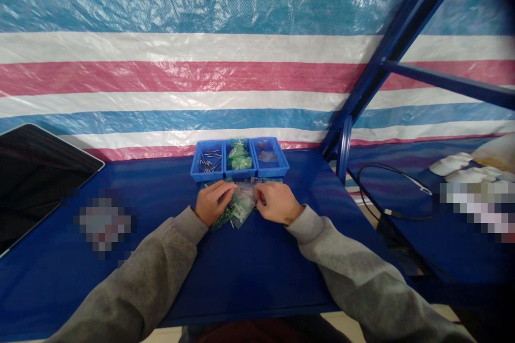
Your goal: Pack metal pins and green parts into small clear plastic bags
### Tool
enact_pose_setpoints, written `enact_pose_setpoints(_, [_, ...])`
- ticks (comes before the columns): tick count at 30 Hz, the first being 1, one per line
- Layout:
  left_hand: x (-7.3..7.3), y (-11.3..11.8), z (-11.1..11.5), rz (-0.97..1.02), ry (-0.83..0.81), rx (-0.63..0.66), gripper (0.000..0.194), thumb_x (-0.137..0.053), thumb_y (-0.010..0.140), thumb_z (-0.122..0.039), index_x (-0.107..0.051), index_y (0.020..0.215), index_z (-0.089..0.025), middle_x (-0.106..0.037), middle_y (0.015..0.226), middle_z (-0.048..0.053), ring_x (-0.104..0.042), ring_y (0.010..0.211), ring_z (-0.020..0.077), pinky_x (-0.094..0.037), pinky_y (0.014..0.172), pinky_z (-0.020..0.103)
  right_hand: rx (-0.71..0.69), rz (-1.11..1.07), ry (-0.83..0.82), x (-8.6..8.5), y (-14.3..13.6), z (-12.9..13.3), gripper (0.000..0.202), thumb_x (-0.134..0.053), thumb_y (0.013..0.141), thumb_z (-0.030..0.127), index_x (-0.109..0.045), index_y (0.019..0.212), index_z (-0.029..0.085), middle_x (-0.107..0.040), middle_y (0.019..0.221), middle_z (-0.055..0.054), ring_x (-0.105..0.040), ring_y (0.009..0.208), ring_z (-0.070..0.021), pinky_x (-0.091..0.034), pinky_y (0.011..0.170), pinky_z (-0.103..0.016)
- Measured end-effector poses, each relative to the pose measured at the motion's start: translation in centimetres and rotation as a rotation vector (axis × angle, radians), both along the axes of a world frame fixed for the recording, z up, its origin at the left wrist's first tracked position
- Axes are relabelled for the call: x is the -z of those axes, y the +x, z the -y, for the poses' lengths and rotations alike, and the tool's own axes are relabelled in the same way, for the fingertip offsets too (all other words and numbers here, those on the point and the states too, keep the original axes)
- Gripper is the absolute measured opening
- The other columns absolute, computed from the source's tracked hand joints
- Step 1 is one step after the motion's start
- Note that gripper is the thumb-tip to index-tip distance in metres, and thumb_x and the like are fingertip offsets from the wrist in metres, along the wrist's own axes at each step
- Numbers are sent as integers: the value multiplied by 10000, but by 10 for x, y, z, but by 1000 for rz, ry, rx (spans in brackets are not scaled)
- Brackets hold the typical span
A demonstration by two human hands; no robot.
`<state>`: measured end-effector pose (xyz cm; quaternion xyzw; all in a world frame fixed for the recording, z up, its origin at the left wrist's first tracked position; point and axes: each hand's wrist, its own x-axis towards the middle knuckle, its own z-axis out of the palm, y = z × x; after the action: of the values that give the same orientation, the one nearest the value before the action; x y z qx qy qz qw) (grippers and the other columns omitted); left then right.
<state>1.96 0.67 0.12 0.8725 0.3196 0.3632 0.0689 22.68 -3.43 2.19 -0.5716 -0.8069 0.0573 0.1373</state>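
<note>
Trays stand in a row at the far side of the blue table, touching edge to edge, just beyond the hands; so set, each can be reached without leaning, I judge. Left tray: slim metal pieces lying loose at mixed angles. Middle tray: green-tinted packets, heaped. Right tray: a few small brownish pieces, too small to name. One kind per tray, presumably to keep them from mixing.

Clear plastic bag lies between the two hands, just near of the middle tray, over green packets spread on the table. Left hand curled, thumb and forefinger nearly together at the bag's left side; seems to pinch the film. Right hand folded tighter, fingertips tucked in at the bag's right side, seemingly gripping it; exact contact hidden by the knuckles. Gripping from opposite sides probably keeps thin film taut and steady. Both forearms, in grey sleeves, angle inward from the near edge, leaving the near middle of the table uncovered.

Dark panel at far left and looped black cable on the right, both well apart from the hands. Pixelated patch on the left: contents cannot be told.
</note>
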Motion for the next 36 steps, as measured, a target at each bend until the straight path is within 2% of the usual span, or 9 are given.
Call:
enact_pose_setpoints(2, [-1,0,0,10,2,0,193,-470,874,-226,-632,965,-174,-641,819,36,-569,625,93,-477,630,210,15,-105,61,2,2,-3,60,-526,714,171,-572,752,183,-620,727,-25,-572,669,-159,-365,601,-242])
enact_pose_setpoints(6, [-2,0,0,31,-8,6,226,-470,876,-218,-602,1054,-177,-639,951,58,-596,721,106,-499,711,228,65,-311,213,7,1,-6,65,-495,802,194,-557,817,181,-604,818,-34,-557,704,-144,-382,649,-231])
enact_pose_setpoints(11, [-1,-1,-1,48,-9,20,289,-510,862,-240,-559,1142,-187,-645,984,53,-603,713,102,-519,713,235,-26,-485,245,19,-12,-3,130,-434,882,203,-563,894,183,-617,822,-23,-572,738,-140,-400,687,-230])
enact_pose_setpoints(15, [2,0,-3,95,51,43,186,-540,845,-222,-625,1005,-178,-670,922,47,-623,834,137,-514,788,268,-73,-536,271,27,-19,-3,182,-415,907,234,-589,892,183,-617,817,-36,-580,771,-145,-417,728,-236])
enact_pose_setpoints(22, [1,1,-4,103,27,42,117,-544,842,-224,-632,899,-172,-669,859,39,-621,799,136,-502,760,262,-108,-572,273,34,-25,-14,175,-458,898,258,-617,903,184,-608,801,-35,-577,759,-143,-437,724,-238])
enact_pose_setpoints(28, [1,0,-4,80,22,-51,136,-518,858,-249,-627,859,-170,-655,776,24,-607,716,124,-478,699,243,-112,-628,275,32,-25,-14,164,-486,882,257,-632,918,191,-627,821,-40,-583,780,-147,-445,729,-246])
enact_pose_setpoints(36, [3,1,-3,103,35,16,135,-547,841,-252,-637,900,-169,-674,826,39,-622,752,131,-495,707,245,-136,-674,286,32,-22,-11,180,-476,887,259,-640,904,187,-630,837,-50,-584,799,-152,-457,742,-259])
